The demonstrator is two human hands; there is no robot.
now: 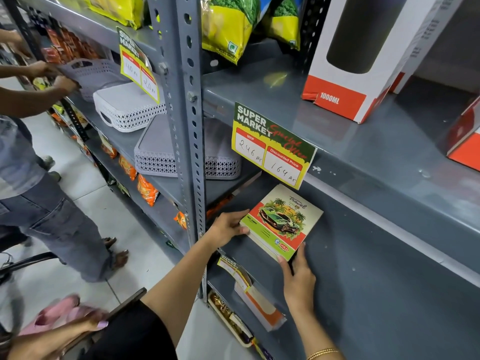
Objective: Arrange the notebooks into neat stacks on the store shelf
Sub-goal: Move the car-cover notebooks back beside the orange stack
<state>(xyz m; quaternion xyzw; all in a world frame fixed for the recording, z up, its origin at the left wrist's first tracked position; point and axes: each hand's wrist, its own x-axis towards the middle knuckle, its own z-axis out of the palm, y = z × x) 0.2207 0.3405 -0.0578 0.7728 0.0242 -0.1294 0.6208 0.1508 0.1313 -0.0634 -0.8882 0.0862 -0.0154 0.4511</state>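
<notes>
A small stack of notebooks (281, 223) lies on the grey metal shelf (376, 268), its top cover showing a green car, palm trees and the word "travel". My left hand (228, 227) presses against the stack's left edge with the thumb on the near-left corner. My right hand (298, 279) touches the stack's near corner with straight fingertips. Neither hand curls round the stack. The stack looks squared, its page edges lined up.
A "Super Market" price card (272, 145) hangs from the shelf edge just above the notebooks. White-and-red bottle boxes (355, 61) stand on the upper shelf. A perforated steel post (187, 113) rises at left. Another person (39, 178) handles grey baskets further left. Boxed goods (259, 305) lie on the shelf below.
</notes>
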